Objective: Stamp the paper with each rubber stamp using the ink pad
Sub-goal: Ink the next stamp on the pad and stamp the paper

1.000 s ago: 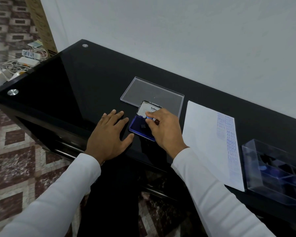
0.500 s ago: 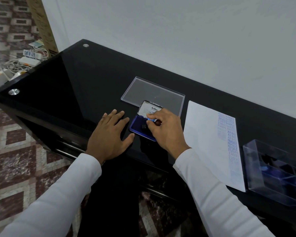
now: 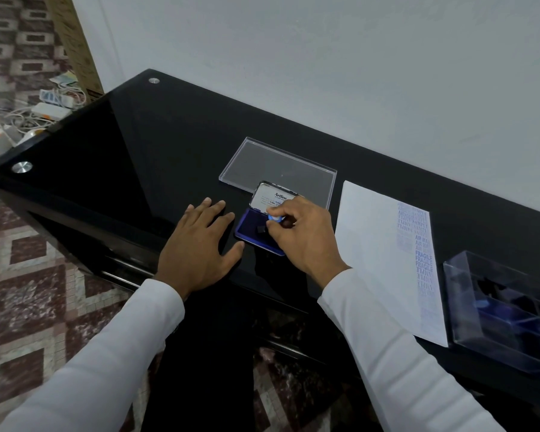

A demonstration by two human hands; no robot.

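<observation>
Right now my right hand (image 3: 303, 236) pinches a blue-topped rubber stamp (image 3: 274, 219) down on the ink pad (image 3: 252, 227); my left hand (image 3: 197, 244) lies flat, fingers spread, just left of the ink pad. The paper (image 3: 378, 254) lies right of it. Pressing unevenly could tip the pad or ink the stamp patchily. Everything sits on a glossy black table (image 3: 138, 151) against a white wall (image 3: 356, 73)

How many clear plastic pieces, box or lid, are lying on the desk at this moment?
2. A flat clear lid lies behind the open ink pad, left of the paper. A clear box sits at the right edge, beyond the paper; it runs out of frame.
</observation>
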